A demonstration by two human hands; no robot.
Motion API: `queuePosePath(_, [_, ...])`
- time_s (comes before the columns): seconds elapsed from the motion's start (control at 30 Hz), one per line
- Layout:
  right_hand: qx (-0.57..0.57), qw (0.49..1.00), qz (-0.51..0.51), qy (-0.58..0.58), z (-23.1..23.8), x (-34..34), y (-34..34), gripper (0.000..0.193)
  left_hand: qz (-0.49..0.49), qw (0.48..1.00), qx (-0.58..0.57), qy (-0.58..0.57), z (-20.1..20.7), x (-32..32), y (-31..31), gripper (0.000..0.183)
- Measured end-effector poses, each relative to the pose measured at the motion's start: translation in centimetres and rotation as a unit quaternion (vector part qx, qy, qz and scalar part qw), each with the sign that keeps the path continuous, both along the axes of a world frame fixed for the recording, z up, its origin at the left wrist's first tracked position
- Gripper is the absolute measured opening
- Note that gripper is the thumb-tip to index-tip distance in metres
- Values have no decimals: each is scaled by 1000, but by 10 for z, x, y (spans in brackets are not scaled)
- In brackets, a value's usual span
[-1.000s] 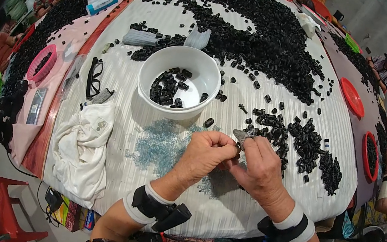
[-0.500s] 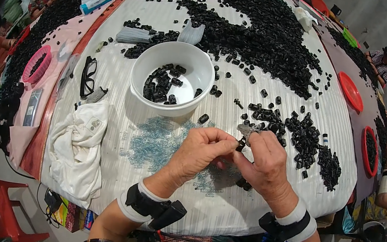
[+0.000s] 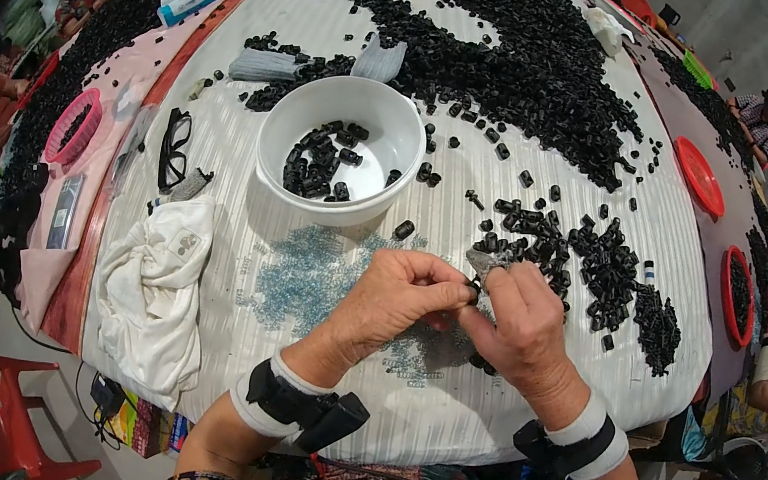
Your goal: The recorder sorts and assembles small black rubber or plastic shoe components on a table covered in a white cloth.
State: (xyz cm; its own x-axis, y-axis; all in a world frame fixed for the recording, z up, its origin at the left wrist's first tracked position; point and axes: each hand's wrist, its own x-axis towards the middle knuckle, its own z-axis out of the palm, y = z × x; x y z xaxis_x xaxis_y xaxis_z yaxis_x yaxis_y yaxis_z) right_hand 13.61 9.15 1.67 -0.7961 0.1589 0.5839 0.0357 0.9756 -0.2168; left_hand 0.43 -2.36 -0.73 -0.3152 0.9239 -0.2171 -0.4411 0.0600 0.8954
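My left hand [image 3: 394, 304] and my right hand [image 3: 523, 324] meet over the near middle of the table. Thumb and fingers of both pinch a small black plastic part [image 3: 474, 288], mostly covered by the fingertips. Grey wrapping [image 3: 485, 262] shows at a right-hand finger. Under and left of my hands spreads a patch of small, shiny, bluish springs [image 3: 298, 277]. A white bowl [image 3: 263, 146] beyond my left hand holds several black barrel-shaped parts [image 3: 320, 170]. Loose black barrels [image 3: 604, 275] lie right of my right hand, beside a heap of thinner black pieces [image 3: 655, 328].
A big pile of black parts [image 3: 551, 76] covers the table's far side. Eyeglasses [image 3: 175, 150] and a white cloth [image 3: 149, 293] lie at left. Red trays [image 3: 698, 177] and a pink basket [image 3: 74, 127] stand on neighbouring tables, where other people work. A red stool [image 3: 20, 414] stands lower left.
Both hands stay in nearly the same place. The fingertips have closed more tightly round the black part, which shows less now. The view has shifted slightly.
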Motion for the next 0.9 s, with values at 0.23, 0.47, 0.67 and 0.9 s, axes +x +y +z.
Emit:
queuePosePath(0.23, [5, 1000, 13, -22, -4, 8, -1, 25, -25, 1000, -4, 15, 1, 1, 0, 13])
queuePosePath(0.47, [-4, 1000, 9, 0, 1, 2, 0, 29, 5, 1000, 16, 12, 3, 3, 1, 12])
queuePosePath(0.67, [-20, 1000, -7, 1, 1, 2, -2, 31, 6, 1000, 16, 17, 4, 4, 1, 11])
queuePosePath(0.9, [-23, 1000, -1, 1, -4, 4, -1, 29, 25, 1000, 16, 7, 2, 6, 1, 12])
